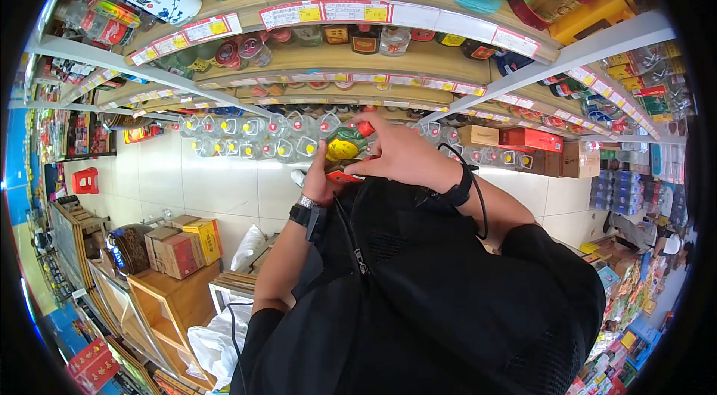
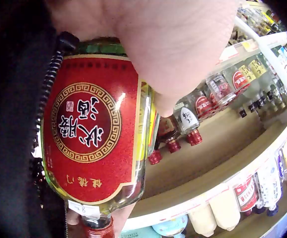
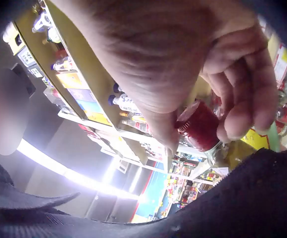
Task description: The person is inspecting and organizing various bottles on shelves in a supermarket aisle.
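Observation:
Between both hands is a glass liquor bottle [image 2: 91,131] with greenish edges, a big red label and a small price sticker near its neck. A yellow label [image 1: 343,148] shows on it in the head view. My left hand [image 1: 317,180] grips the bottle at its base end, the thumb along its side. With thumb and fingers, my right hand [image 1: 411,154] pinches the red cap [image 3: 199,126] at the other end. The bottle lies tilted before my chest, its cap pointing toward the shelves. Part of the base is hidden by the left palm.
Tiered shelves [image 1: 418,18] with price strips and liquor bottles rise close in front. Rows of clear plastic jugs [image 1: 254,147] stand on the tiled floor below them. Cardboard boxes [image 1: 179,253] sit on a wooden cabinet at lower left. Another person [image 3: 7,114] appears beside the right wrist.

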